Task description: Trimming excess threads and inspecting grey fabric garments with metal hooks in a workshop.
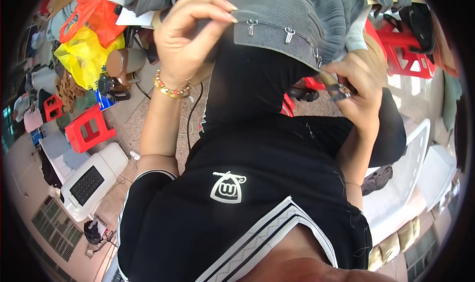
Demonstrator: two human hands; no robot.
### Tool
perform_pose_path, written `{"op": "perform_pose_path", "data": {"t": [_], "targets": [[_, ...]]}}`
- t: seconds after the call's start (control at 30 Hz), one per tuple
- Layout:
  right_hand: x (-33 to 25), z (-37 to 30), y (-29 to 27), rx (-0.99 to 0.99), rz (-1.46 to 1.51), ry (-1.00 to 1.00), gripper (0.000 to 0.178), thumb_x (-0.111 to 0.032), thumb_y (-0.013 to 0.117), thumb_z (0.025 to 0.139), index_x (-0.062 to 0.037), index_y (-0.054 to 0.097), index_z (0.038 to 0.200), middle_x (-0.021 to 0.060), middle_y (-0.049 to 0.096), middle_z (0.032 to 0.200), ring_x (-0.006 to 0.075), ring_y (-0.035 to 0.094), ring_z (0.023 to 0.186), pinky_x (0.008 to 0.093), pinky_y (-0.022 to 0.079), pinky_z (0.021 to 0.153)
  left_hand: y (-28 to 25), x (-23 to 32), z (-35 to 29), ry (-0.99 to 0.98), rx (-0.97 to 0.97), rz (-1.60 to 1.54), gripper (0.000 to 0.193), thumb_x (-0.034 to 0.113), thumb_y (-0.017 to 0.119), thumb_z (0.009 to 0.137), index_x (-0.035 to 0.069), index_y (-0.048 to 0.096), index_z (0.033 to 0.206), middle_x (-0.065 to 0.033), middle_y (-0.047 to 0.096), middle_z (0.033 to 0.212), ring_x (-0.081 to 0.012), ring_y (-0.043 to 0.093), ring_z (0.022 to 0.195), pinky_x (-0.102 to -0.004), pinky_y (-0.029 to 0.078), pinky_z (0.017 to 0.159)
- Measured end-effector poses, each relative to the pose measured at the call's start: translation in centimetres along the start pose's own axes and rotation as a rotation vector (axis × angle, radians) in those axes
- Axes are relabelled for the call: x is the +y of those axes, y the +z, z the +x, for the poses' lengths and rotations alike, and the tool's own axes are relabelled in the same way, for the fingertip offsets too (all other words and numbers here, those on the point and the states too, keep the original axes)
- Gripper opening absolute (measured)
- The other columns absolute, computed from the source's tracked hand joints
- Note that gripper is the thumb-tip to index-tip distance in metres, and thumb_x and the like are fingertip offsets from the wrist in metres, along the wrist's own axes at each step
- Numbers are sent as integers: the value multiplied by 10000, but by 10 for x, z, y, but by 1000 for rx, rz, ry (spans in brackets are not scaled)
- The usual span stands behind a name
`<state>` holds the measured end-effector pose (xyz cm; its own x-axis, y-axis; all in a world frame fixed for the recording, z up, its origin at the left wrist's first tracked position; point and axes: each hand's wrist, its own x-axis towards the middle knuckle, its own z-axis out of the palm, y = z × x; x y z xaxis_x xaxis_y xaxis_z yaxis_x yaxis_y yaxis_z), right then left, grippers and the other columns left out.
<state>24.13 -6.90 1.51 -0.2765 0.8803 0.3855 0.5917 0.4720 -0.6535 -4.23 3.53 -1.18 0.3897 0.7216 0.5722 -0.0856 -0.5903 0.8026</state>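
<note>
A grey ribbed garment (277, 7) lies over my lap, with its flat waistband-like edge (269, 40) toward me. Several silver metal hooks (289, 34) sit in a row along that edge. My left hand (190, 34) is raised at the left end of the edge, thumb and fingers closed in a pinch; anything between the tips is too small to make out. At the right end my right hand (354, 81) grips the garment's edge beside a hook. Something dark wraps one of its fingertips. Gold and beaded bracelets (172, 86) circle my left wrist.
Red plastic stools stand at left (89, 128) and right (408, 54). Yellow (86, 56) and orange-red (94, 17) bags are piled at upper left. A white machine-like case (94, 180) is at lower left, a white plastic bin (405, 173) at right. Black cable (194, 113) runs near my left forearm.
</note>
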Motion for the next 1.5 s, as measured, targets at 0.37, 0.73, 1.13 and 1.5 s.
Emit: {"op": "perform_pose_path", "data": {"t": [0.37, 0.73, 1.13, 1.5], "targets": [[2, 6, 2, 87, 150, 15, 262, -13, 789, 632, -20, 712, 883, 15, 547, 682, 86, 465, 577, 230, 325, 505, 15, 31, -3, 22, 115, 267, 241, 17, 757, 764, 42, 707, 999, -80, 638, 992, -116, 576, 774, -238, 454, 661], [-14, 21, 8, 180, 201, 187, 499, -59, 834, 639, -79, 687, 1115, -43, 445, 742, 47, 418, 656, 190, 341, 572, 16, 40, 24, 190, -189, 670, 264, -23, 771, 735, 8, 734, 995, -89, 649, 931, -178, 635, 827, -251, 498, 707], [-16, 40, 4, 33, -52, -1, 309, -40, 688, 815, 14, 675, 1120, 67, 620, 889, 160, 597, 795, 251, 463, 733, 27, 32, 21, 333, -15, 657, 152, 49, 749, 743, 66, 678, 876, -46, 662, 895, -204, 589, 795, -306, 434, 723], [-36, 51, -3, 38, 71, 189, 424, -54, 822, 684, -73, 731, 1098, 44, 589, 817, 143, 545, 679, 258, 397, 571, 28, 62, 24, 257, -148, 800, 75, 34, 702, 828, 44, 688, 902, -79, 678, 909, -195, 590, 829, -288, 431, 777]]}}
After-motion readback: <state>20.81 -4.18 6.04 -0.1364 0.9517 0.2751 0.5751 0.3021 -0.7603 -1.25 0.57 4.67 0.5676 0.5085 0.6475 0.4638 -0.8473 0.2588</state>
